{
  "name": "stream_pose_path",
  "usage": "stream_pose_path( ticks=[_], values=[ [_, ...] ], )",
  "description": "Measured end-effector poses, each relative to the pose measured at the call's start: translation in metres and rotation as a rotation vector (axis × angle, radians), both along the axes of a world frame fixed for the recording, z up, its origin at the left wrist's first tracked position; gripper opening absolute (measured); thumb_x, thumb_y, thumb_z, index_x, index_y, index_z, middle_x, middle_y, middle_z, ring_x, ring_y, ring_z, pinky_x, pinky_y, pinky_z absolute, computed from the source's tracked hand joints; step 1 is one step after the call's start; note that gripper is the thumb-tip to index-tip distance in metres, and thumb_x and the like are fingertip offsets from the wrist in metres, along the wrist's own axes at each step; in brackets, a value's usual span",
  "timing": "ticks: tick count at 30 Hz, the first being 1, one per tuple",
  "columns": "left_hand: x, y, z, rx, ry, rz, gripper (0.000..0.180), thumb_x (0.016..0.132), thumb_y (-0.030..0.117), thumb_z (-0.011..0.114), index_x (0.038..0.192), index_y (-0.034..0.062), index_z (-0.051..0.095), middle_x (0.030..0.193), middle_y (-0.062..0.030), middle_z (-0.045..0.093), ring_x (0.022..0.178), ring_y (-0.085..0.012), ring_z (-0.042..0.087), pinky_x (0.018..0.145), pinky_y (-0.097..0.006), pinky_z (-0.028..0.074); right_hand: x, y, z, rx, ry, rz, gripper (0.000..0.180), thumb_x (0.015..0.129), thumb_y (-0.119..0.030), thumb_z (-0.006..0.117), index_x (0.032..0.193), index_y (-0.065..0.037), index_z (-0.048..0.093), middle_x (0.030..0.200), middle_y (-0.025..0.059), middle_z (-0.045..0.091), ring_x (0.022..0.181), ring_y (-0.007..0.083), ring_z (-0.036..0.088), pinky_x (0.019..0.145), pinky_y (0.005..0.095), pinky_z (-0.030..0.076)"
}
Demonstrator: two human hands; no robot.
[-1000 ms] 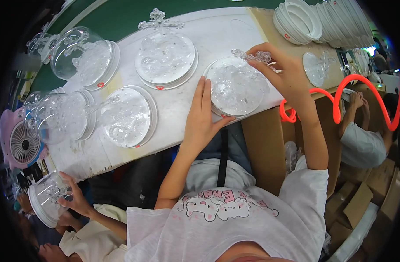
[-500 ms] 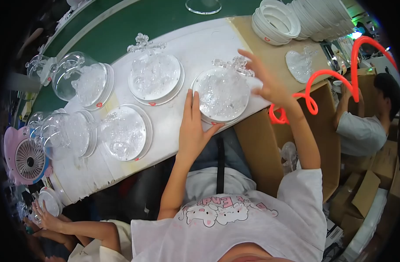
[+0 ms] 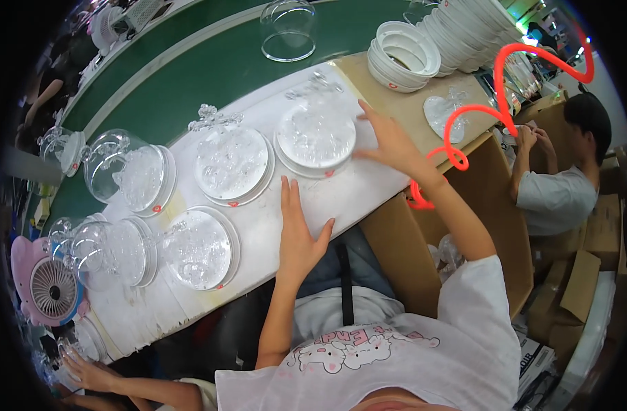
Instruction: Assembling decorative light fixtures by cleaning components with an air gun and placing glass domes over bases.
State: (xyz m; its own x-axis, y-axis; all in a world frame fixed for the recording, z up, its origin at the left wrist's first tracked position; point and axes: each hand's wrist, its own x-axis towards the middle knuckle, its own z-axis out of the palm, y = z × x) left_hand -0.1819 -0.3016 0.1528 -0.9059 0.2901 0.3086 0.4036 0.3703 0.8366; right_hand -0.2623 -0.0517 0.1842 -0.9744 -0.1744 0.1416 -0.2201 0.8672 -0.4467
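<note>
A white round base (image 3: 316,135) with a clear, sparkling plastic piece on it stands on the white table sheet. A clear branched ornament (image 3: 315,86) rises at its far side, blurred. My right hand (image 3: 394,145) is open at the base's right edge, fingers spread; whether it touches the rim I cannot tell. Nearer the table's front edge, my left hand (image 3: 298,240) is held open, apart from the base, its thumb and fingers spread and holding nothing. Left of it are a similar base (image 3: 232,168) and another (image 3: 198,248).
Clear domes (image 3: 106,168) lie by further bases at left, near a pink fan (image 3: 53,291). Stacked white rings (image 3: 404,55), a clear heart-shaped piece (image 3: 445,115) and a red coiled hose (image 3: 464,113) are at right. Cardboard boxes (image 3: 488,212) stand below. Co-workers sit on both sides.
The base has moved away from the table's front edge. My left hand has come off its rim, and my right hand has left the ornament for the base's right side. The view has shifted.
</note>
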Motion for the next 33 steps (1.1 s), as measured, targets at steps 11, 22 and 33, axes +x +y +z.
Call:
stream_pose_path(
  ticks=[11, 22, 33],
  values=[
    [0.003, 0.001, -0.002, -0.066, -0.01, 0.027, 0.08, 0.077, 0.01, 0.065, 0.141, -0.0022, 0.019, 0.145, -0.0246, 0.019, 0.134, -0.0393, 0.022, 0.108, -0.042, 0.024, -0.089, -0.006, -0.011, 0.149, 0.363, -0.268, 0.037, 0.081, -0.014, 0.057, 0.117, -0.007, 0.052, 0.104, 0.0137, 0.058, 0.1, 0.0307, 0.056, 0.083, 0.0427, 0.044],
    [0.005, 0.001, -0.001, -0.099, 0.019, 0.019, 0.073, 0.079, 0.009, 0.064, 0.14, 0.0013, 0.025, 0.144, -0.0231, 0.023, 0.131, -0.0394, 0.029, 0.104, -0.04, 0.031, -0.121, 0.106, 0.011, 0.258, 0.248, -0.35, 0.045, 0.078, -0.032, 0.064, 0.117, -0.012, 0.053, 0.095, 0.0153, 0.064, 0.093, 0.0312, 0.061, 0.078, 0.0457, 0.046],
    [0.004, 0.005, -0.002, -0.03, 0.042, 0.041, 0.072, 0.078, 0.007, 0.065, 0.139, 0.0006, 0.027, 0.144, -0.0251, 0.022, 0.131, -0.0409, 0.028, 0.103, -0.042, 0.032, -0.022, 0.059, 0.062, -1.23, 0.442, -0.177, 0.028, 0.083, -0.012, 0.06, 0.107, -0.002, 0.049, 0.093, 0.0075, 0.057, 0.086, 0.0188, 0.057, 0.085, 0.0341, 0.045]
  ],
)
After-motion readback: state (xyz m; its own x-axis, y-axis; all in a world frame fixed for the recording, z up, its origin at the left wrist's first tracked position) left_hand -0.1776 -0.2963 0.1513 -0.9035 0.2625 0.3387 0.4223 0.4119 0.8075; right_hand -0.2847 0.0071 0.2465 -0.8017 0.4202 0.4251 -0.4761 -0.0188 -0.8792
